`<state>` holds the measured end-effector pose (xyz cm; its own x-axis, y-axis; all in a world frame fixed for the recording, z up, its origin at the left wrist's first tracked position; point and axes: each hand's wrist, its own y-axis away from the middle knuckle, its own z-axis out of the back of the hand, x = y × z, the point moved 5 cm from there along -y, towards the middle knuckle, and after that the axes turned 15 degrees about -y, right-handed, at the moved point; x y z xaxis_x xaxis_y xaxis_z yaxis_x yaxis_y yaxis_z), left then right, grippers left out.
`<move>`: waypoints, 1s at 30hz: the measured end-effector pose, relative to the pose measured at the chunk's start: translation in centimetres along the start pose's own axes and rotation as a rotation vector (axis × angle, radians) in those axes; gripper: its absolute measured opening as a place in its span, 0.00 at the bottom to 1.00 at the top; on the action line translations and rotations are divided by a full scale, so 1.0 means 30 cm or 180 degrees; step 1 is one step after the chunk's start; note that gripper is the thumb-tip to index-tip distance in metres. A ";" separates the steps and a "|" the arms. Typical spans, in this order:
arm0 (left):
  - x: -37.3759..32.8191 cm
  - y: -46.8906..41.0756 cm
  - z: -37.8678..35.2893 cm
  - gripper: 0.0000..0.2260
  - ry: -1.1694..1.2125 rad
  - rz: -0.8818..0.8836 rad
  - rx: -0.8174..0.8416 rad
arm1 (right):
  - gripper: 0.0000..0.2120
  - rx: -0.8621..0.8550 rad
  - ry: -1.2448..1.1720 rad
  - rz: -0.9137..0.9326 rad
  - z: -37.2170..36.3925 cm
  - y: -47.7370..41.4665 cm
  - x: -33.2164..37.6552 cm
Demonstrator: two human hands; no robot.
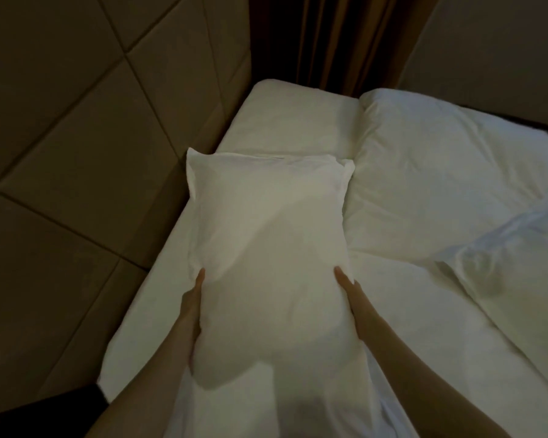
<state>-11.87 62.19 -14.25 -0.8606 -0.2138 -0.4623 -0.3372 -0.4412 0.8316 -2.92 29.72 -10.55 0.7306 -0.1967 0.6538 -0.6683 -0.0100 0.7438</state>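
Note:
A white pillow (266, 241) in a white case lies lengthwise over the bed (285, 121), its far end near the padded headboard. My left hand (193, 303) presses flat against its left side, fingers straight and pointing away from me. My right hand (350, 287) lies flat along its right side in the same way. The pillow is squeezed between both palms; the undersides of my hands are hidden by the fabric.
A padded beige headboard (76, 153) runs along the left. A rumpled white duvet (456, 191) covers the bed's right half. Brown curtains (329, 39) hang behind the far corner. A dark piece of furniture (38, 412) stands at the lower left.

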 end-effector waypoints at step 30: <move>-1.207 0.267 0.003 0.15 -0.0765 -0.3757 -0.1897 | 0.29 0.1113 -0.1145 0.0023 -0.502 -0.229 0.401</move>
<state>16.55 66.48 9.18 -0.2387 0.6848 -0.6886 -0.7552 -0.5767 -0.3118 12.57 42.19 -5.71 0.6725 -0.5230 0.5237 -0.7251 -0.3234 0.6081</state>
